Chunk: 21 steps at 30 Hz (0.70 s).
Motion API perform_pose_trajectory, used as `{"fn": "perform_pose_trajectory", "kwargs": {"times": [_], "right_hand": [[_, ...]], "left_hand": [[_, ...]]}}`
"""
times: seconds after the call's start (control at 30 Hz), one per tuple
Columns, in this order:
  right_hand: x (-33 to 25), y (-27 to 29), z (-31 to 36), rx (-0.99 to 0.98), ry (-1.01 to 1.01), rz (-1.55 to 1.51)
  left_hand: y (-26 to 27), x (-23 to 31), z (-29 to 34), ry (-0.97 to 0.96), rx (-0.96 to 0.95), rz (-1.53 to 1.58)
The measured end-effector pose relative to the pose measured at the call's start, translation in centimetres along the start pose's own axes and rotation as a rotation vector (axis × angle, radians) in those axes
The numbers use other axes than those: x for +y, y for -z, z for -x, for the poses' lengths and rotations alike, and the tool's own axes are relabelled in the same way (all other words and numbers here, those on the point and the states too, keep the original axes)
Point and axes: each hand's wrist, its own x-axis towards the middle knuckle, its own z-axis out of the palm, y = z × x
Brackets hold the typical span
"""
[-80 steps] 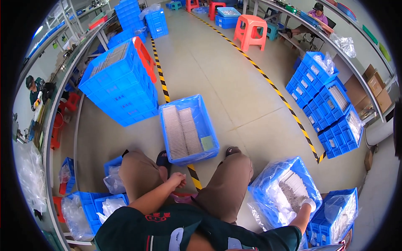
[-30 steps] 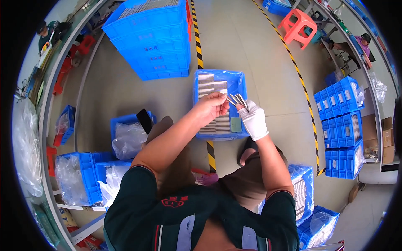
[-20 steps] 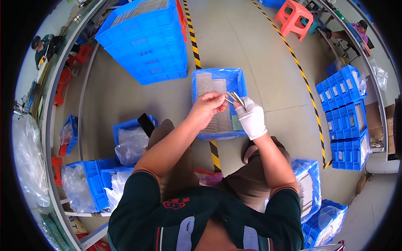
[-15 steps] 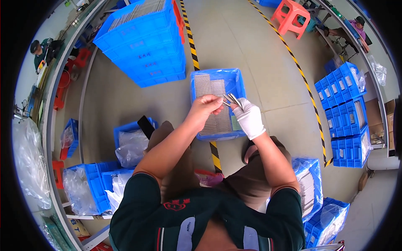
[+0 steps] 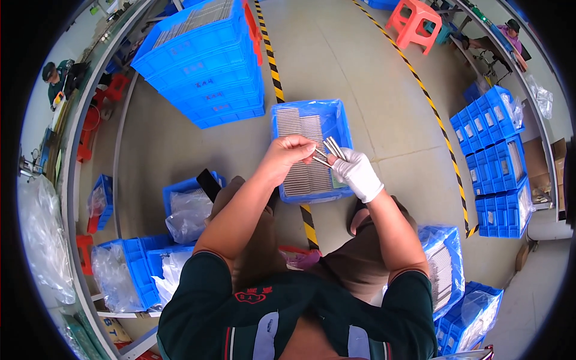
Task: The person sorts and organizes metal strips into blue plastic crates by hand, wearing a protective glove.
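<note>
My right hand (image 5: 357,174), in a white glove, grips a small bundle of thin grey metal rods (image 5: 333,147) that fan upward. My bare left hand (image 5: 289,154) pinches one rod (image 5: 320,159) at the bundle's left side. Both hands hover over a blue plastic crate (image 5: 343,128) on the floor in front of my knees. Rows of the same metal rods (image 5: 303,153) lie packed flat inside it.
A tall stack of blue crates (image 5: 204,66) stands at the upper left. More blue crates with plastic liners sit at my left (image 5: 180,204) and right (image 5: 447,270). Stacked crates (image 5: 498,162) line the right wall. A yellow-black floor stripe (image 5: 273,66) runs ahead. A person (image 5: 60,78) sits far left.
Earlier my right hand reached into the crate at my right side. Now both hands are together over the front crate, and the left fingers keep picking at the rod bundle.
</note>
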Motion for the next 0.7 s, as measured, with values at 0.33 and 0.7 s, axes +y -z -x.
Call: {"fn": "perform_pose_trajectory", "kwargs": {"times": [0.33,0.7], "right_hand": [[0.1,-0.7,0.3,0.018,0.112,0.085],[-0.4,-0.5,0.5,-0.108,-0.076,-0.134]], "left_hand": [[0.8,-0.6,0.2,0.051,-0.049,0.030],[0.2,1.1,0.6,-0.065,0.035,-0.132]]}}
